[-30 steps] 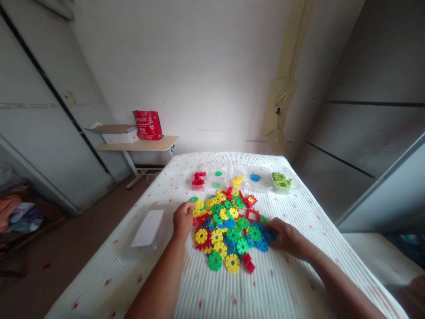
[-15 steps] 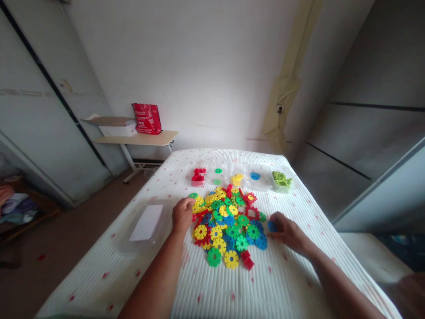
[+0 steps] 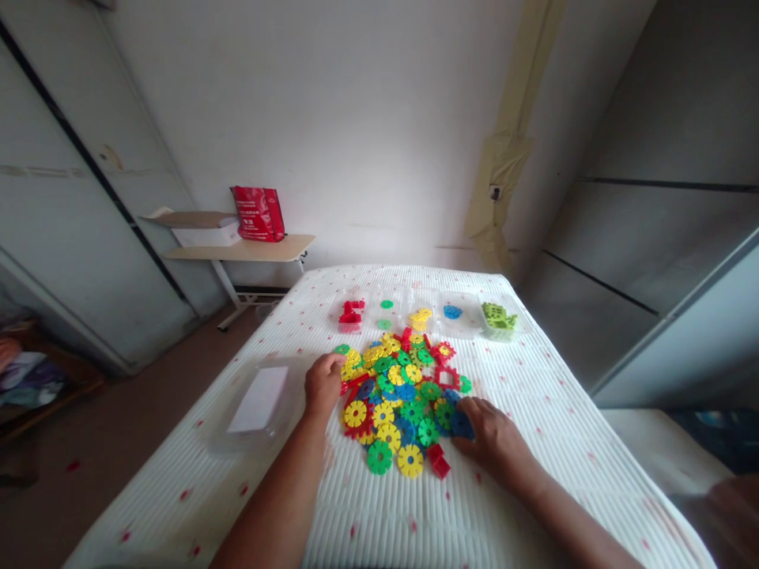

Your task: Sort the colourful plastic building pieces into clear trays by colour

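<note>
Pile of interlocking plastic discs [image 3: 403,395] on the striped bedcover [image 3: 379,521], lying between the two hands. The left hand [image 3: 323,385], loosely curled, touches the pile's left edge. The right hand [image 3: 489,433], fingers bent, covers a blue disc [image 3: 458,427] at the near right edge. Whether either hand pinches a piece cannot be told. A row of clear tubs [image 3: 498,325] stands beyond the pile, on its far side.

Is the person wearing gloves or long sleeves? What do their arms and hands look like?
No gloves: the left hand and the right hand are bare. The left forearm and the right forearm are bare too, with no sleeve in view. No watch or bracelet shows; rings are too small to tell.
</note>
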Demonstrator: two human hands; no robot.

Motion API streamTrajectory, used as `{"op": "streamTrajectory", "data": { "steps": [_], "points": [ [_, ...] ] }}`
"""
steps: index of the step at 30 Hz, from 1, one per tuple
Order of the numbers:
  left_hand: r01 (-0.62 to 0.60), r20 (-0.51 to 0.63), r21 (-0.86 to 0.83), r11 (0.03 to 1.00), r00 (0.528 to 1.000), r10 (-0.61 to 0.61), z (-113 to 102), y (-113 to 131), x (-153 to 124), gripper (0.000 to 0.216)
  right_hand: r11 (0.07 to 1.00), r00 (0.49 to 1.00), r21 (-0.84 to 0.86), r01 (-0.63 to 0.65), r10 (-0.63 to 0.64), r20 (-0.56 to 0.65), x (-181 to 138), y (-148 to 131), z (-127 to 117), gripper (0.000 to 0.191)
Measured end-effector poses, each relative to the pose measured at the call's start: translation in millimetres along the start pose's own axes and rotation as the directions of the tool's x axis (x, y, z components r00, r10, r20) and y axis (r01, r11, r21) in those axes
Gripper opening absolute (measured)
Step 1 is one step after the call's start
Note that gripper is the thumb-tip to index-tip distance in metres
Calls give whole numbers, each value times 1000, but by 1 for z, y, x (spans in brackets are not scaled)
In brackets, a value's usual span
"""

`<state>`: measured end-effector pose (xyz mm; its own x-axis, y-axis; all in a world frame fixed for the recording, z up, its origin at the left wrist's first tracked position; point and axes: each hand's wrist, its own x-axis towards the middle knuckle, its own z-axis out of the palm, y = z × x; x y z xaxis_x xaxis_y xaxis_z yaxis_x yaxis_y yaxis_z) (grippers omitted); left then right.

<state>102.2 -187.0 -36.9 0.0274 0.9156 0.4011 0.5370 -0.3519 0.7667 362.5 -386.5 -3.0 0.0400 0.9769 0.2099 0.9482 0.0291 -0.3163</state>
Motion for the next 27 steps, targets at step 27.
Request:
{"op": "streamTrajectory", "data": {
  "steps": [27],
  "points": [
    [3, -2, 1, 1000, 1000, -3, 1, -2, 1, 19, 636, 967, 741, -214, 244, 70, 24, 33, -26, 31]
  ]
}}
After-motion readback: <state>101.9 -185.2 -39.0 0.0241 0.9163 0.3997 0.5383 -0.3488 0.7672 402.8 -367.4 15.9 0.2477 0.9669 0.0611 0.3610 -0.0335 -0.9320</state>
